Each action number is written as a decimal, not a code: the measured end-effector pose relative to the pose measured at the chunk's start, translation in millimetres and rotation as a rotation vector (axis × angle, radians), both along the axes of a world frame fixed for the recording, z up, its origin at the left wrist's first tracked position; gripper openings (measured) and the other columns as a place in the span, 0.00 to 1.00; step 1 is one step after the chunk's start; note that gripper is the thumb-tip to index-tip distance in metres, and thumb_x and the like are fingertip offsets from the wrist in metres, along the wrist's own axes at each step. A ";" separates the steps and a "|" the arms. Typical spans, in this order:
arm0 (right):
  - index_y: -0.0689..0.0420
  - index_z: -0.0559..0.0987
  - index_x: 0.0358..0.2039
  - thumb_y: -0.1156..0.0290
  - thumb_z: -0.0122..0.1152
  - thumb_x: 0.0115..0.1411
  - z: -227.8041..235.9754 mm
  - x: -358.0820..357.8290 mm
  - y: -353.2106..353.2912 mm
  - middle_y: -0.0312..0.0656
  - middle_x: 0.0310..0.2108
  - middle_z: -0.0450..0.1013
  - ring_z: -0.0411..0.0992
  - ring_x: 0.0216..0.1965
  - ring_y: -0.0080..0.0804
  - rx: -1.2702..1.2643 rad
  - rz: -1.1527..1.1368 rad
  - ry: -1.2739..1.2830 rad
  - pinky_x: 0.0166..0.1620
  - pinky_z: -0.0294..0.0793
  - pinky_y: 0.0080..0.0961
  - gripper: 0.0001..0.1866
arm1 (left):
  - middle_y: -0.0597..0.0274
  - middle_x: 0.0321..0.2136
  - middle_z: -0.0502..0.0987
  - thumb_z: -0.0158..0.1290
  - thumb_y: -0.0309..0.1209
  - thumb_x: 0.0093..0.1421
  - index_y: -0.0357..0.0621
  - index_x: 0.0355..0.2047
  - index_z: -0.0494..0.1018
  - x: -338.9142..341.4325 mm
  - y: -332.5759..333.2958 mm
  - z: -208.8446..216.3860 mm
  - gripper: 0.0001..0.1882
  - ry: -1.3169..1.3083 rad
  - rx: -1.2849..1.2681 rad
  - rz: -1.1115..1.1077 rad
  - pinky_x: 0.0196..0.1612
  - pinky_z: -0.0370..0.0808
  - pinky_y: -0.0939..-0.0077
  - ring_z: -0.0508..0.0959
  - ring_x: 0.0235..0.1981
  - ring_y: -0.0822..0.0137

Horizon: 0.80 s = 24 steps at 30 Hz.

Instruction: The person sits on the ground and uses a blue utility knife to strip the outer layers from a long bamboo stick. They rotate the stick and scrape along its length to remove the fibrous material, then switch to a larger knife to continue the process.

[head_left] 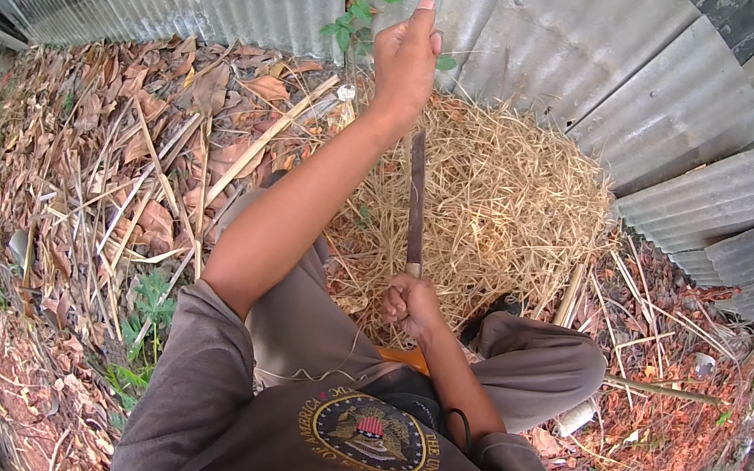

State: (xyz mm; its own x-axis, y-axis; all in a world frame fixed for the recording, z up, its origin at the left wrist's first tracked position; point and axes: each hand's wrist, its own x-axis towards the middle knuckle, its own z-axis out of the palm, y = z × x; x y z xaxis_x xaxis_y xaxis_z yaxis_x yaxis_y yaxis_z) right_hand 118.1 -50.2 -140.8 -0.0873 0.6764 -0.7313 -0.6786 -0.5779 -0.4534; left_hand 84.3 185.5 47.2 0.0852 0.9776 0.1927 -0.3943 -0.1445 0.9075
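Note:
My left hand (404,69) is held out at arm's length, near the metal fence, its fingers curled and the thumb pointing up. What it grips, if anything, I cannot make out. A small green plant (349,24) with several leaves shows just left of that hand. My right hand (413,305) is closed around the handle of a machete (417,197), close to my lap. Its long, narrow, dark blade points away from me and its tip ends just below my left hand. Under the blade spreads a heap of dry straw (514,199).
Corrugated metal sheets (554,35) form a fence along the far side. Dry brown leaves (157,222) and stalks cover the ground at left. A thin stick (662,390) lies on reddish litter at right. My crossed legs (540,370) border the straw.

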 end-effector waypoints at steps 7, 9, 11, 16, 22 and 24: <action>0.56 0.64 0.22 0.77 0.53 0.57 119.0 19.6 19.0 0.32 0.08 0.56 0.57 0.10 0.22 0.403 -0.274 -0.370 0.15 0.58 0.23 0.09 | 0.72 0.14 0.59 0.41 0.53 0.65 0.46 0.14 0.60 1.1 2.6 -4.4 0.28 -0.014 -0.019 0.003 0.22 0.54 0.78 0.55 0.17 0.78; 0.56 0.65 0.20 0.81 0.53 0.57 136.1 27.1 21.1 0.29 0.11 0.59 0.58 0.12 0.17 0.680 -0.362 -0.698 0.16 0.56 0.18 0.11 | 0.71 0.15 0.59 0.40 0.53 0.65 0.45 0.16 0.61 1.6 2.9 -6.7 0.28 -0.013 -0.014 -0.001 0.22 0.55 0.79 0.57 0.17 0.78; 0.57 0.65 0.20 0.78 0.53 0.58 95.4 16.6 20.7 0.32 0.10 0.59 0.57 0.11 0.21 0.727 -0.422 -0.958 0.16 0.58 0.21 0.11 | 0.70 0.15 0.61 0.39 0.53 0.66 0.44 0.19 0.62 8.2 1.4 -6.6 0.27 -0.039 0.023 0.026 0.23 0.57 0.80 0.59 0.18 0.78; 0.59 0.67 0.13 0.70 0.54 0.55 -105.0 13.3 -41.4 0.39 0.09 0.63 0.64 0.10 0.30 -0.072 0.289 -1.089 0.16 0.62 0.29 0.15 | 0.68 0.17 0.64 0.37 0.52 0.67 0.41 0.27 0.65 22.1 -6.8 -3.3 0.25 -0.204 0.125 0.137 0.22 0.60 0.80 0.63 0.18 0.78; 0.58 0.67 0.14 0.72 0.53 0.55 -92.5 30.5 -46.1 0.38 0.07 0.60 0.61 0.07 0.31 -0.265 0.192 -0.513 0.11 0.59 0.32 0.14 | 0.73 0.12 0.58 0.39 0.54 0.66 0.43 0.21 0.66 9.7 -6.0 -16.5 0.28 0.063 0.223 -0.003 0.16 0.51 0.81 0.56 0.12 0.79; 0.57 0.66 0.15 0.72 0.53 0.55 -71.4 33.6 -45.9 0.37 0.07 0.58 0.59 0.06 0.29 -0.290 0.087 -0.285 0.10 0.57 0.31 0.13 | 0.74 0.10 0.54 0.42 0.52 0.66 0.45 0.18 0.64 10.0 -7.9 -15.4 0.26 0.011 0.248 -0.062 0.15 0.49 0.80 0.53 0.11 0.79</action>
State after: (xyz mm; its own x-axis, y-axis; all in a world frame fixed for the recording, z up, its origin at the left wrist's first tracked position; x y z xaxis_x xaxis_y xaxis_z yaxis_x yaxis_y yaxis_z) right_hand 151.7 -96.1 -212.1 0.0983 0.4375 -0.8938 -0.4925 -0.7591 -0.4257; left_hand 94.4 177.6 31.8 0.1466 0.8934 0.4247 -0.4000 -0.3391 0.8515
